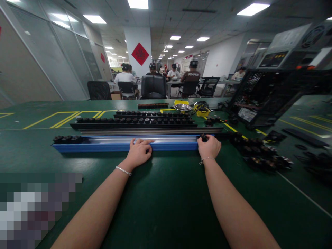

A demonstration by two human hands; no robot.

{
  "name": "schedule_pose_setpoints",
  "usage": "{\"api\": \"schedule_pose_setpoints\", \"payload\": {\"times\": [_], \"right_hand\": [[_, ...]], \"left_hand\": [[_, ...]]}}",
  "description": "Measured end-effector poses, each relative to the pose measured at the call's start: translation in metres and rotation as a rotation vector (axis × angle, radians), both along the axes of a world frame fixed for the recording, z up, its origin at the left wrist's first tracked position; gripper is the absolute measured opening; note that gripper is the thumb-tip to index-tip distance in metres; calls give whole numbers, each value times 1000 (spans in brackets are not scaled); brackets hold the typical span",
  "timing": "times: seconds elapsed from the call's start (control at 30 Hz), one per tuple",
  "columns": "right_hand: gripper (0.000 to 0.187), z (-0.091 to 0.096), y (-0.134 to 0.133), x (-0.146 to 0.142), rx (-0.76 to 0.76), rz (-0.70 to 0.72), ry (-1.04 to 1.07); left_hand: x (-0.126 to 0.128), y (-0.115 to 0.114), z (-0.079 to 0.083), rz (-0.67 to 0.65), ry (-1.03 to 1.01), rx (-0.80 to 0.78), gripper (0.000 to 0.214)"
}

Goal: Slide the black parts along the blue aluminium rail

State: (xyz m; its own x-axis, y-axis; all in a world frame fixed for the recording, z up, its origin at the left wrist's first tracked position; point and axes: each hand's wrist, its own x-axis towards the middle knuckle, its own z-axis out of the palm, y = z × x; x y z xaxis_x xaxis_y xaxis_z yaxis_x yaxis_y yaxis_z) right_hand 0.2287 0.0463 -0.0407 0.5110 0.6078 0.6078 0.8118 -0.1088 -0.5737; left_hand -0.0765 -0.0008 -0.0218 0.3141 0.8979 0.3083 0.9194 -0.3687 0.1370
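Note:
A long blue rail [103, 146] with a shiny metal channel lies across the green table [166, 200] in front of me. My left hand [139, 152] rests on its near edge at the middle, fingers curled over the rim. My right hand [209, 146] is at the rail's right end, fingers closed on a small black part [204, 138] at the channel's mouth. Several black parts [67, 139] sit in the channel at the left end.
Behind the blue rail lie black rails [135, 123] filled with black parts. A pile of loose black parts [261, 154] lies to the right. An open computer case [264, 93] stands at the back right, near a metal bowl [183, 107]. People sit at far tables.

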Motion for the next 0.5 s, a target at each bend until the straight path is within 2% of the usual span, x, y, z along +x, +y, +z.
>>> {"api": "schedule_pose_setpoints", "payload": {"times": [0.5], "right_hand": [[31, 5, -4, 3, -40, -56, 56]], "left_hand": [[-1, 0, 0, -13, 4, 11, 16]]}}
